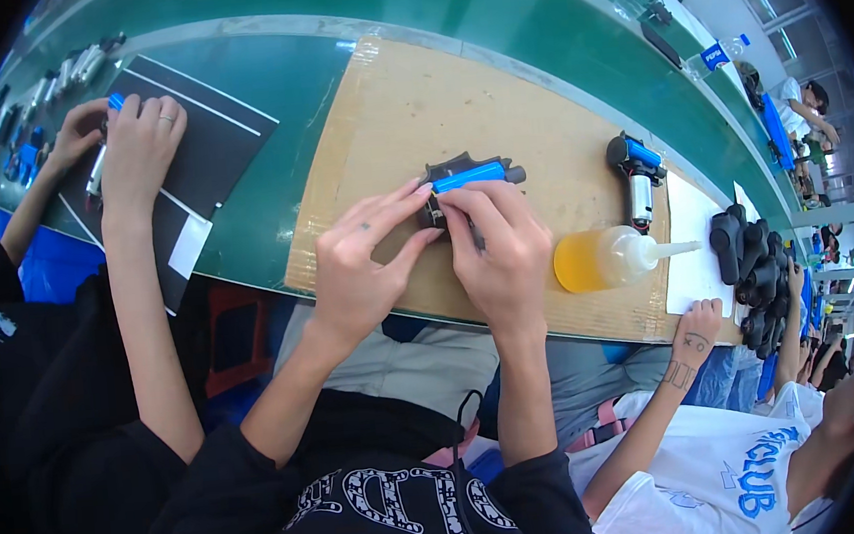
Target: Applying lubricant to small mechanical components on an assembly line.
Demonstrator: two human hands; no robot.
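Note:
Over the brown cardboard sheet (368,151), both hands are closed on one small black plastic housing (457,161) with a blue cylindrical cell (470,176) lying along it. The thumb and fingers of my left hand (371,256) grip the housing's left end. My right hand (501,246) has its fingertips at the blue cell and the lower side of the housing. My fingers hide much of the part's near side. To the right lies a similar black assembly (627,156), with a blue cell and a silver cylinder showing.
A squeeze bottle (597,259) of yellow liquid, with a long nozzle, is close to my right hand. Black housings (753,271) pile up at the far right beside white paper (690,236). A co-worker's hands (141,139) work over a black mat (222,148) on the left; another co-worker's hand (702,321) rests at right.

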